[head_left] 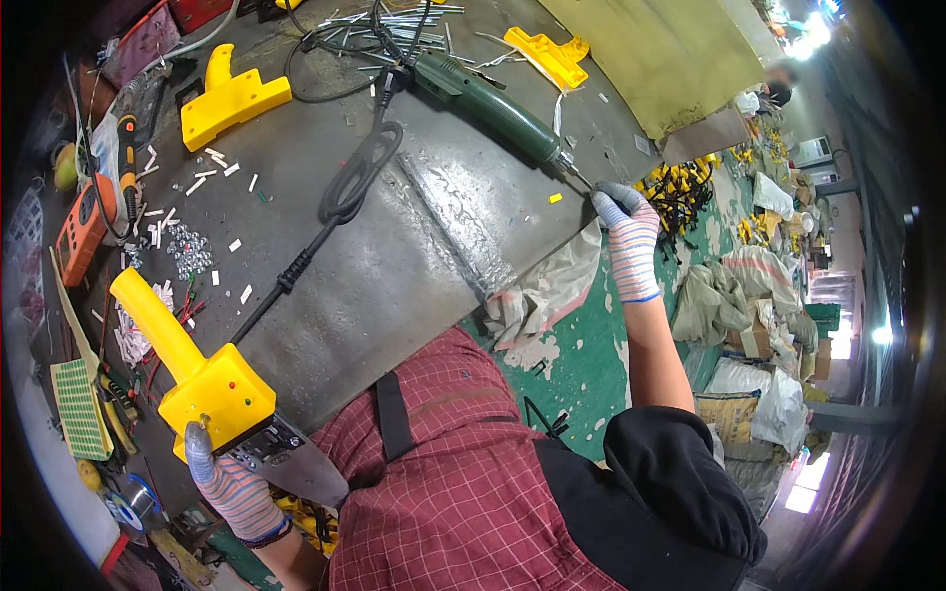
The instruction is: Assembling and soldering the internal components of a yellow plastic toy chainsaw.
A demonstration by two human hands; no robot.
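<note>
My left hand, in a striped glove with grey fingertips, grips a yellow plastic housing at the lower left. The housing has a long handle, small red and green spots on its side, and a metal plate at its lower end. A dark green electric screwdriver lies on the table, its bit pointing right. My right hand, gloved alike, is closed with its fingertips at the end of that bit; whether a small part is also between them is hidden. A black cable runs from the yellow housing.
Yellow housing shells and metal rods lie on the far part of the table. Small screws, white pieces and an orange meter sit at the left. Sacks stand on the green floor at right.
</note>
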